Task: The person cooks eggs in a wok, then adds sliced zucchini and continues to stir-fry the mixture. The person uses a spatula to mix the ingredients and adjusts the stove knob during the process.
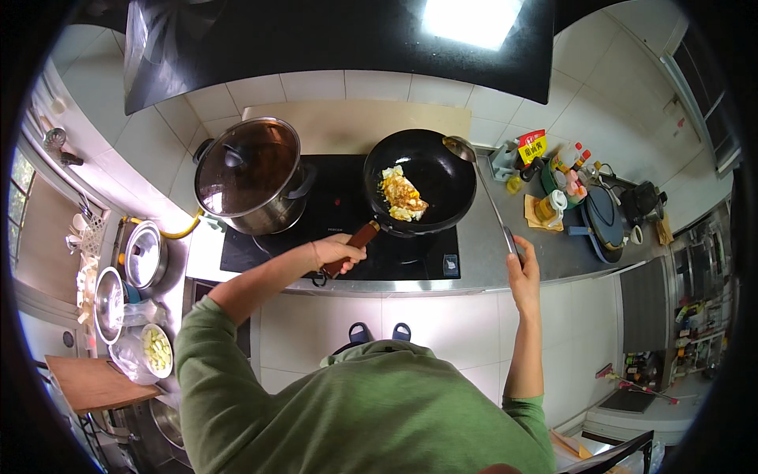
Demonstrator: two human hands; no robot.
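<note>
My left hand grips the brown handle of a black wok on the right side of the cooktop. Fried egg, yellow and white with browned patches, lies in the left half of the wok. In my right hand is the long handle of a metal ladle. Its bowl rests at the wok's upper right rim, apart from the egg. I cannot tell whether the bowl holds anything.
A large lidded steel pot stands left on the black cooktop. Sauce bottles and an oil jug line the right counter. Leftward are a bowl of cut pale-green vegetables and a wooden board. A black range hood overhangs.
</note>
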